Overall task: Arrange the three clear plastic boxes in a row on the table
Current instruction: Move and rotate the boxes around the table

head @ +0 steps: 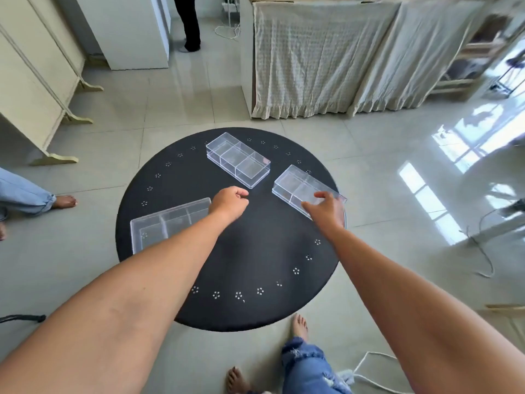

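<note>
The worry I have is the right-hand box (305, 189): it sits close to the table (255, 251) rim on the far right, angled, with one corner almost over the edge. My right hand (326, 209) is on its near end, fingers (319, 195) spread and curled over the top but not yet closed around it, so I judge the grip as loose. If I push instead of lifting, the smooth plastic could slide on the dark cloth and tip off the rim to the floor. Clear walls also make the edges hard for me to read, so I could misjudge where the lid ends and pinch only a corner.

My left hand (229, 201) hangs over the middle of the table, fingers (241, 193) clenched into a loose fist and holding nothing. Just beyond those fingers lies the far box (238, 163), set diagonally. The near-left box (170, 223) lies beside and partly under my left forearm; a careless sweep of that arm could knock it askew.

All three boxes are clear, rectangular and shallow, split inside into compartments, and appear empty. They lie well apart and at different angles, so no row exists yet. I would expect them to be light and slippery to handle.
</note>
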Action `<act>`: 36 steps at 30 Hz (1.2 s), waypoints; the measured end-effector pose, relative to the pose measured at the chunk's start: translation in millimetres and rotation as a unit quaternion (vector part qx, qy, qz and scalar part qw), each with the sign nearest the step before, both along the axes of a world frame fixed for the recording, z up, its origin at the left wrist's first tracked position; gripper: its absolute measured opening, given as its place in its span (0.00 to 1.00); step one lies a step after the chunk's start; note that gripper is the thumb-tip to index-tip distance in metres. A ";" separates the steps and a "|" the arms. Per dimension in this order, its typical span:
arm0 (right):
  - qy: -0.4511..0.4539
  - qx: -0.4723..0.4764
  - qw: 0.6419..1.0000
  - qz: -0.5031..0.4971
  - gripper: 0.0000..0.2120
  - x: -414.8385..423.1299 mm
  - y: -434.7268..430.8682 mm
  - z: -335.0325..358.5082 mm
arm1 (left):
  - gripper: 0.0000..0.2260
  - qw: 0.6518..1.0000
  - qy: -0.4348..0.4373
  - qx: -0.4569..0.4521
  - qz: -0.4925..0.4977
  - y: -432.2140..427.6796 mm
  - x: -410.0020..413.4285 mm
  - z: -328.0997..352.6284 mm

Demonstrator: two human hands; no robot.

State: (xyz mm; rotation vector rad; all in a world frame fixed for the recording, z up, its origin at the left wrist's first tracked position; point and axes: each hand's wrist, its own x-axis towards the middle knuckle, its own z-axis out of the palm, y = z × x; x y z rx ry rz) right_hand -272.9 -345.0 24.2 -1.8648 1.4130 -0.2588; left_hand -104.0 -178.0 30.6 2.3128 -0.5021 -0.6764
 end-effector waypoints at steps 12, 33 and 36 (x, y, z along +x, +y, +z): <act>0.069 0.121 0.983 0.121 0.69 -68.5 -86.3 -47.8 | 0.41 0.991 0.119 0.001 -0.064 -112.9 -20.7 -29.4; -0.181 0.266 0.943 0.079 0.43 -47.3 -134.1 -58.3 | 0.27 0.988 0.120 -0.095 0.032 -132.0 -0.2 -30.8; -0.204 0.356 0.909 0.074 0.33 -44.4 -139.0 -39.9 | 0.27 0.987 0.100 -0.124 0.028 -123.0 0.8 -20.3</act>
